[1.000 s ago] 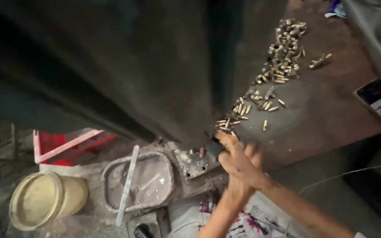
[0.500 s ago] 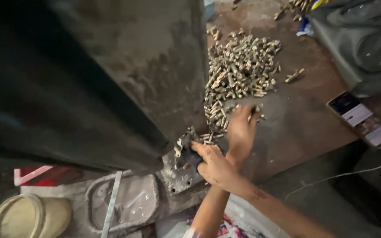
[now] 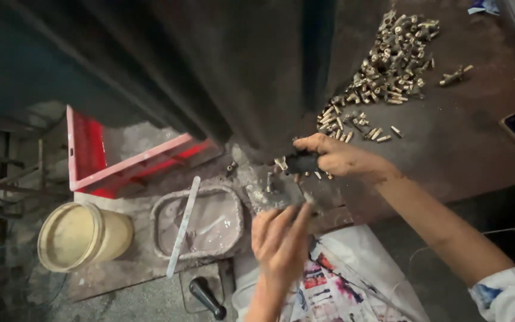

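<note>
Brass fitting (image 3: 280, 162) lies just left of the right hand (image 3: 338, 158), which grips a dark knob (image 3: 302, 162); left hand (image 3: 280, 237), loosely curled and empty, sits below.

A small brass fitting (image 3: 281, 162) sits upright on the grey metal block (image 3: 269, 194), beside a dark handle (image 3: 302, 162).

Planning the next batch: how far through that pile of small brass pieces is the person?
Done: nothing finished shows. In hand: the right hand holds a dark grip beside a brass piece at the small metal fixture; the left hand touches its edge. Left: a large pile of brass pieces on the bench.
</note>
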